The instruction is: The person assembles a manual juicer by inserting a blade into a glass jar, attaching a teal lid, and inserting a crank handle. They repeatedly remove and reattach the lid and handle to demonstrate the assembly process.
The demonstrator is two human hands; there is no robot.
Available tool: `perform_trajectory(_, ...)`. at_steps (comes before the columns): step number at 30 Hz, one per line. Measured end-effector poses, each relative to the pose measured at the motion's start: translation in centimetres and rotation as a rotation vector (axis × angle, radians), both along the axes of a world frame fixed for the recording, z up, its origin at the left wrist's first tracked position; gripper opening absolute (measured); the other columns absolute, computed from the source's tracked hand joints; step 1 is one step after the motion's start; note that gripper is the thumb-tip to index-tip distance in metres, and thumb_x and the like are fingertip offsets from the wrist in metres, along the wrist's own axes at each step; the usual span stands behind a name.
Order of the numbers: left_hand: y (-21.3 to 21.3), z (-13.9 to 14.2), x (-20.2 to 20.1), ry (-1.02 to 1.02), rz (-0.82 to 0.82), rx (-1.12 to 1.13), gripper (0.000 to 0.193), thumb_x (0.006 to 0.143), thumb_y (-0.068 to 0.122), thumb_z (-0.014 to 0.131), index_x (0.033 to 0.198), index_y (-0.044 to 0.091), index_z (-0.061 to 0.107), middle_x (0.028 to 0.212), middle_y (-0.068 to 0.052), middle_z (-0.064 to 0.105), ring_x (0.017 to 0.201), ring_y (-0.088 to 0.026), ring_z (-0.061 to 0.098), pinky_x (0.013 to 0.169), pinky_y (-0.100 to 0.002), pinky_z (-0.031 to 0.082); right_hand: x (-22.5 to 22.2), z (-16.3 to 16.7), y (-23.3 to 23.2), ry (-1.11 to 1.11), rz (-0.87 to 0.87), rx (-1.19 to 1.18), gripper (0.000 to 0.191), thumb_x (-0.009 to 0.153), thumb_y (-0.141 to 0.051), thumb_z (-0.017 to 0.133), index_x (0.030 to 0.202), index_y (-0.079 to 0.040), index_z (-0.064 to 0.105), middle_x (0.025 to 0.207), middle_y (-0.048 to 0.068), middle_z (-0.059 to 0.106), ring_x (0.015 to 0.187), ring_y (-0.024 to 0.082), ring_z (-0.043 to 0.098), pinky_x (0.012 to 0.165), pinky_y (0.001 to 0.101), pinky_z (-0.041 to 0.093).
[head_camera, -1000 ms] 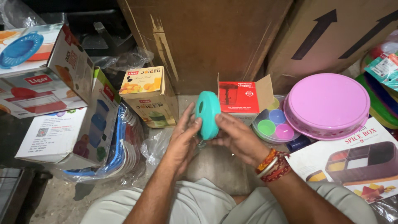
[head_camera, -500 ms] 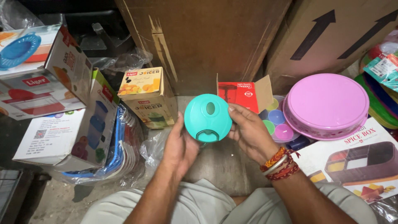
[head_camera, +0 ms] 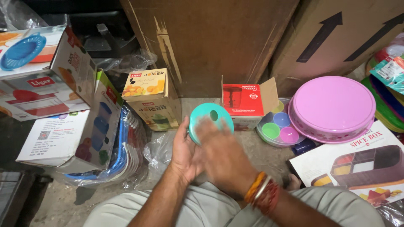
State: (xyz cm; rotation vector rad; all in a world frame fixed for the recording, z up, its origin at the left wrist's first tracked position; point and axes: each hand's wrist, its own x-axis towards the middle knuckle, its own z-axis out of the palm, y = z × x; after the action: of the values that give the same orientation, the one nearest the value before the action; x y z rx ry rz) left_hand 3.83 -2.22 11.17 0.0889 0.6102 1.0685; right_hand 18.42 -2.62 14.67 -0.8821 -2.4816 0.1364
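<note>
My left hand (head_camera: 185, 151) holds a round teal plastic lid (head_camera: 209, 118) upright from its left side, in front of my knees. My right hand (head_camera: 221, 155), blurred with motion, lies across the lid's front and lower right, covering part of it. Beaded and thread bracelets (head_camera: 263, 194) ring my right wrist. Just behind the lid stands a small red product box (head_camera: 243, 100) with its flap open.
A juicer box (head_camera: 151, 98) stands to the left, with larger product boxes (head_camera: 63, 122) and blue plastic ware beyond. To the right are a tray of small coloured cups (head_camera: 277, 126), a pink round container (head_camera: 332, 107) and a flat printed box (head_camera: 357, 164). Big cardboard cartons (head_camera: 219, 38) block the back.
The teal lid turned from edge-on to face-on. My right hand has since moved from its right rim across its front, and the lid sits slightly lower.
</note>
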Motion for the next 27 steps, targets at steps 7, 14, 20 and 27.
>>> perform_trajectory(7,0.2,-1.0,-0.5,-0.192,0.019,0.104,0.073,0.094,0.067,0.048,0.139,0.01,0.051,0.135,-0.024,0.058,0.124,-0.043,0.058,0.107,-0.057,0.047,-0.6,1.4,-0.3,-0.055,0.135,0.085,0.089,0.092,-0.066,0.053,0.149,0.003,0.047,0.155,0.019,0.049,0.151,0.034,0.037,0.125,0.056,0.019)
perform_trajectory(14,-0.1,0.2,0.0,-0.142,0.083,0.127,0.066,0.096,0.056,0.046,0.144,0.011,0.054,0.143,-0.01,0.06,0.13,-0.031,0.058,0.115,-0.053,0.041,0.4,1.7,2.7,-0.034,-0.076,0.038,0.09,0.094,-0.062,0.053,0.152,0.005,0.04,0.16,0.025,0.039,0.152,0.037,0.03,0.122,0.058,0.014)
perform_trajectory(20,-0.1,0.1,0.0,-0.097,0.053,0.056,0.07,0.095,0.062,0.045,0.143,0.012,0.055,0.143,-0.012,0.061,0.134,-0.034,0.054,0.113,-0.055,0.041,0.4,1.1,0.8,-0.169,-0.129,0.119,0.092,0.085,-0.053,0.06,0.149,0.009,0.039,0.157,0.029,0.039,0.151,0.039,0.03,0.119,0.0607,0.014)
perform_trajectory(27,0.2,-0.2,-0.3,0.015,0.056,0.05,0.076,0.094,0.066,0.04,0.144,0.011,0.051,0.143,-0.019,0.06,0.134,-0.038,0.055,0.111,-0.053,0.044,-0.7,1.4,1.4,-0.11,0.122,0.143,0.088,0.093,-0.064,0.055,0.152,0.0,0.045,0.16,0.018,0.043,0.152,0.035,0.035,0.124,0.062,0.016)
